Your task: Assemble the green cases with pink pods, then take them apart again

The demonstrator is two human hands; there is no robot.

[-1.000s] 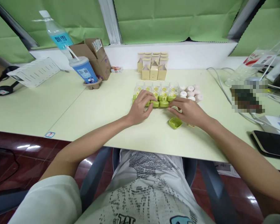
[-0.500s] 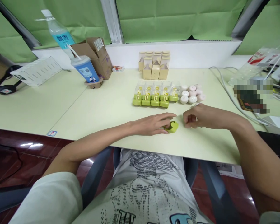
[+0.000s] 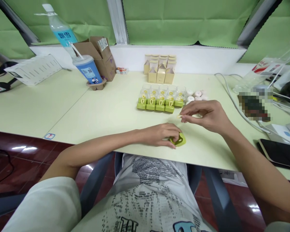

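Note:
My left hand [image 3: 162, 133] rests on the table [image 3: 106, 112] near its front edge, closed around one side of a green plastic piece [image 3: 181, 140] with an opening in it. Just above and to the right, my right hand [image 3: 206, 113] pinches a small pale yellow piece [image 3: 179, 116] between thumb and fingers; its exact shape is too small to tell. Beyond the hands stand rows of green cases [image 3: 160, 107], several with a yellow loop on top. Clear cups [image 3: 163, 88] are lined up behind them. White and pinkish round pieces [image 3: 197, 93] sit to their right, partly hidden by my right hand.
Small cream boxes [image 3: 160, 76] stand against the wall. At the left are a blue drink cup [image 3: 89, 71], a bottle [image 3: 62, 33] and a cardboard box [image 3: 107, 62]. Cables [image 3: 232, 93], a black phone [image 3: 279, 153] and a clear plastic bottle [image 3: 252, 75] occupy the right side.
My right hand has lifted and turned, moving up with the small yellow piece now visible at its fingertips. My left hand has shifted slightly nearer me with the green piece.

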